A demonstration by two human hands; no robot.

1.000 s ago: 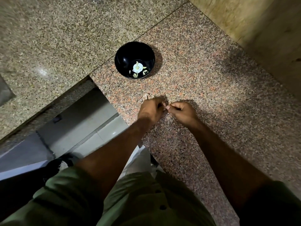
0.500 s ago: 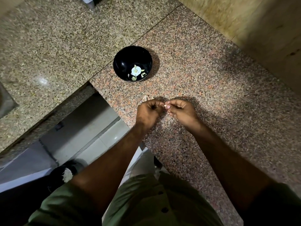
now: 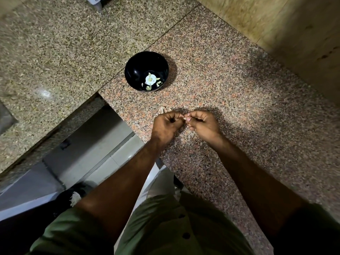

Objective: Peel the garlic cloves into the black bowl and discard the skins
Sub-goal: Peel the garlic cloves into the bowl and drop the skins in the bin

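Observation:
A black bowl [image 3: 136, 68] stands on the pink granite counter [image 3: 230, 85], with several pale peeled garlic cloves [image 3: 151, 80] at its bottom. Nearer to me, my left hand [image 3: 166, 124] and my right hand [image 3: 203, 124] meet fingertip to fingertip over the counter. Both pinch a small garlic clove [image 3: 184, 118], of which only a pale tip shows between the fingers. A little heap of garlic skins or cloves [image 3: 162, 109] lies on the counter just beyond my left hand, partly hidden by it.
The pink counter ends in a corner edge [image 3: 117, 115] left of my hands, with floor tiles below. A grey-speckled counter [image 3: 55, 52] joins on the left. A tan wall [image 3: 285, 34] rises at the back right. A dark bin with white scraps [image 3: 73, 197] sits on the floor.
My hands have stayed together on the clove, the fingers shifting slightly. The view has tilted a little, so the bowl sits lower in the frame.

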